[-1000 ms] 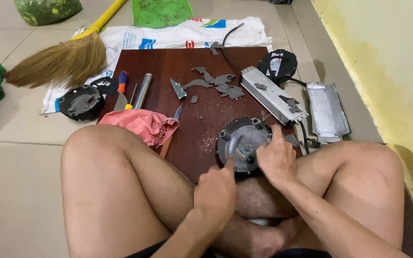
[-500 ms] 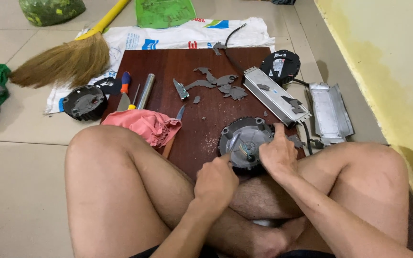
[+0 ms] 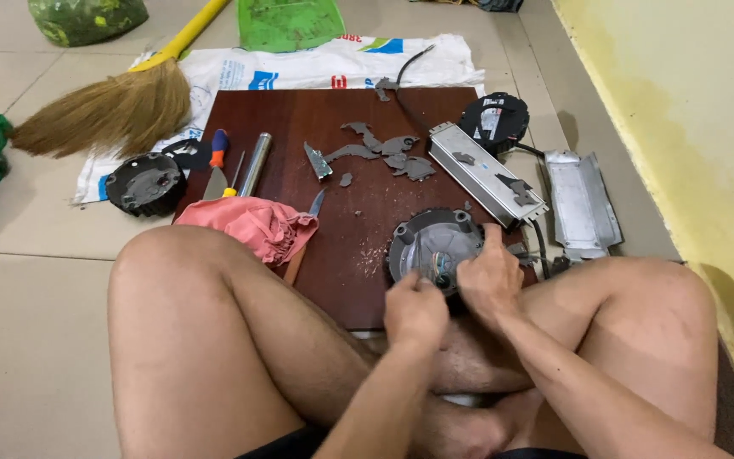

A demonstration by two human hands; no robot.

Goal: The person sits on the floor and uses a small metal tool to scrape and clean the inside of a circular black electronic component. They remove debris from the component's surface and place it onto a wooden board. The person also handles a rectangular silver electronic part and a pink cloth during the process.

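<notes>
Tiled floor, dark wooden board [image 3: 358,127] between my knees. Right hand [image 3: 488,279] steadies round grey housing [image 3: 435,246] at board's near edge; left hand [image 3: 414,310] fingers pinched at its wiring. Next: careful pull, I judge.

Both hands meet at a round grey housing [image 3: 437,246] on the dark wooden board [image 3: 367,204]; left hand [image 3: 415,310] pinches inside it, right hand [image 3: 488,280] grips its rim
</notes>
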